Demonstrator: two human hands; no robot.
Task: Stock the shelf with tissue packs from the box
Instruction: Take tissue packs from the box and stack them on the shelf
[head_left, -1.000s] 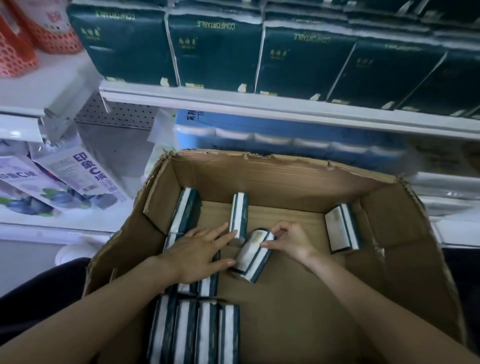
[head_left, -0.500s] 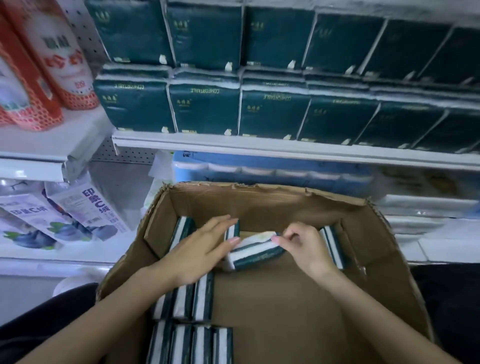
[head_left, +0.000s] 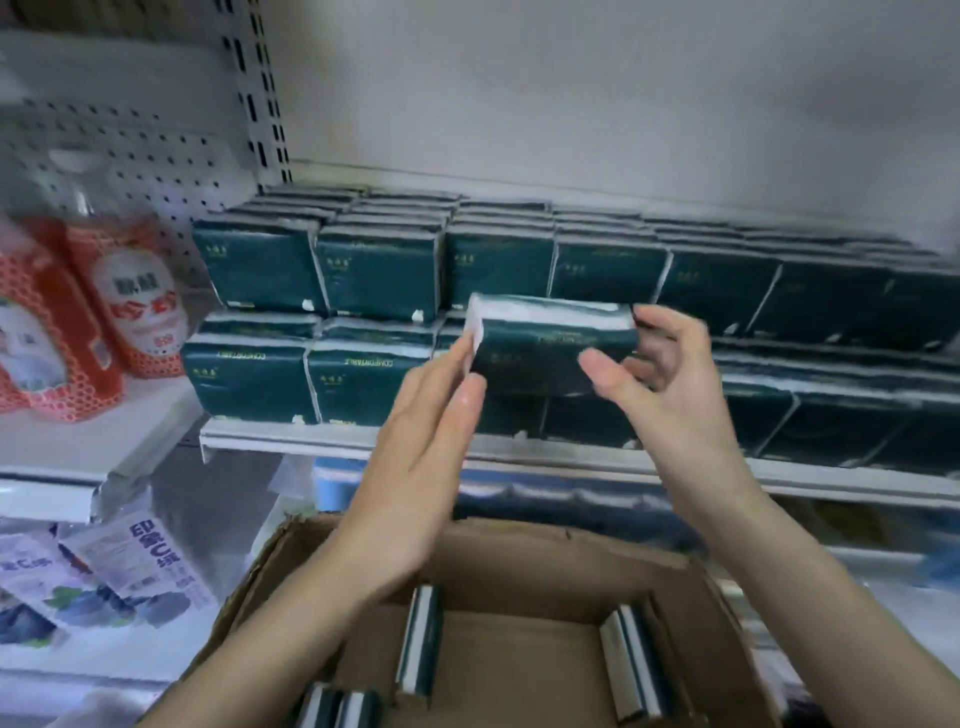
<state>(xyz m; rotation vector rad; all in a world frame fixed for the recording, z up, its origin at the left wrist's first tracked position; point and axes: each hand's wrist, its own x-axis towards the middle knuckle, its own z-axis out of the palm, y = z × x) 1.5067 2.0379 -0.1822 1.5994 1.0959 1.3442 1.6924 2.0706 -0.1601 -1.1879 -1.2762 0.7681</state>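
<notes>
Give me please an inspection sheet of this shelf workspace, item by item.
Surface: white shelf carries two layers of stocked packs.
Job's things: held pack raised before the shelf; cardboard box below, with loose packs standing inside.
Clutter: nothing seen.
Hands: left hand lies flat against the held pack's left end; right hand grips its right end.
Cables: nothing seen.
Surroundings: red packages on the left; printed bags lower left; pegboard behind.

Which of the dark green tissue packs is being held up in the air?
The pack in front of the shelf, between the left hand and right hand. The others sit stacked on the shelf or stand in the box.
</notes>
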